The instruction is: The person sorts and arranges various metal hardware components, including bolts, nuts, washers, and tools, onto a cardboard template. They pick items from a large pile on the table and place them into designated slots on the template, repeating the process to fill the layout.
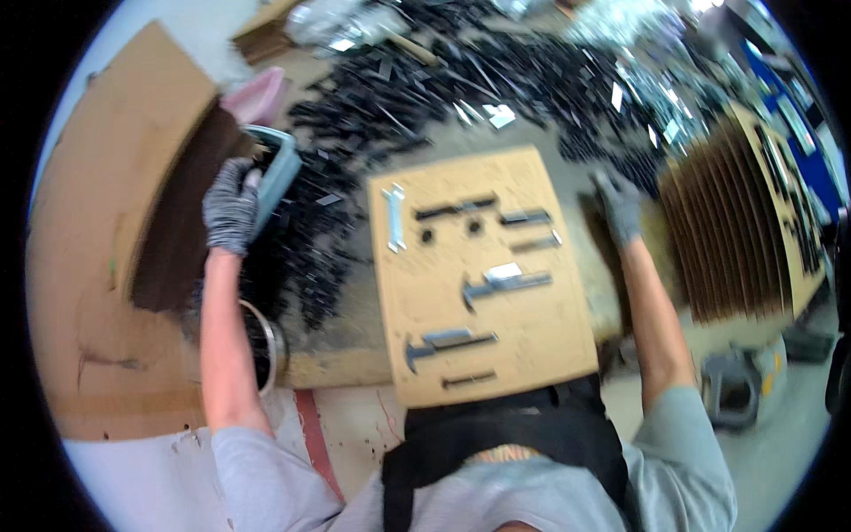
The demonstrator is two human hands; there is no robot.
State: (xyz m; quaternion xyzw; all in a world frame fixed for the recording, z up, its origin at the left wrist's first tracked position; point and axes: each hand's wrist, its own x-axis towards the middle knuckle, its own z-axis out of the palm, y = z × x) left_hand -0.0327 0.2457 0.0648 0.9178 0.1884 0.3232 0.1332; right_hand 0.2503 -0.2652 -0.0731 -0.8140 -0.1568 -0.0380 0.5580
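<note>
My left hand (232, 208), in a grey striped knit glove, is at the near-left rim of a pale blue bin (282, 173). Its fingers look curled, and what they hold, if anything, cannot be made out. My right hand (620, 208), gloved alike, hovers past the right edge of a tan board, its fingers apart and slightly blurred, with nothing seen in them. Between my arms, at the table's front edge, lies the tan board (550, 337). On it are a silvery open-ended wrench (395, 218), two dark caliper-like tools (519, 282) (443, 348), two small black round pieces and several short bars.
Black and shiny flat parts (496, 71) are heaped across the back of the table. Stacked tan boards (727, 222) stand at right, more cardboard (124, 204) at left. A round container (273, 346) sits beside my left forearm. A grey-yellow tool (736, 386) lies at lower right.
</note>
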